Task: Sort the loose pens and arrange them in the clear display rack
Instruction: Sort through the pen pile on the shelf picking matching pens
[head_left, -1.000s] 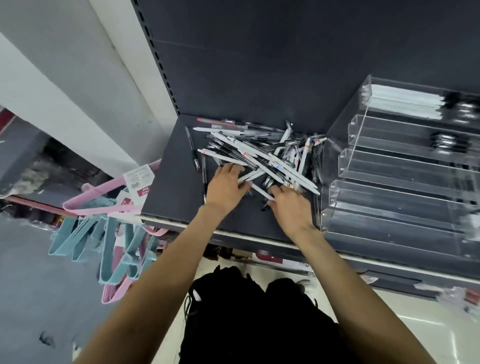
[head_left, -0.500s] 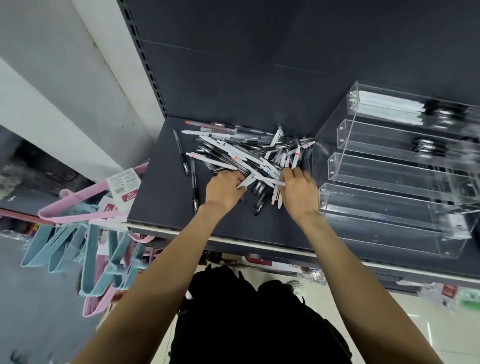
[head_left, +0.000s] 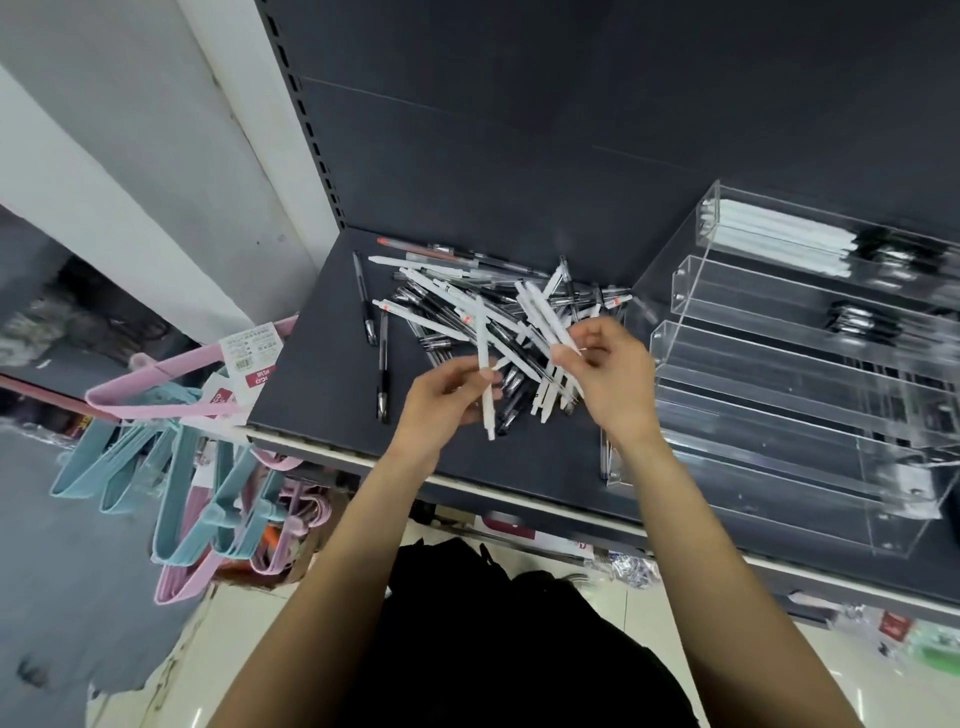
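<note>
Above the pen pile (head_left: 467, 306) on the shelf (head_left: 311, 395), the left hand (head_left: 441, 400) grips one white pen (head_left: 484, 374); the right hand (head_left: 610, 369) pinches several white pens (head_left: 540, 317).

The left hand (head_left: 441, 397) and right hand (head_left: 610, 374) hover side by side above the near edge of the pen pile (head_left: 488, 306), which lies on the shelf (head_left: 311, 395). Just right of the right hand stands the display rack (head_left: 779, 395). Hangers (head_left: 171, 483) dangle below, left of the left hand.
</note>
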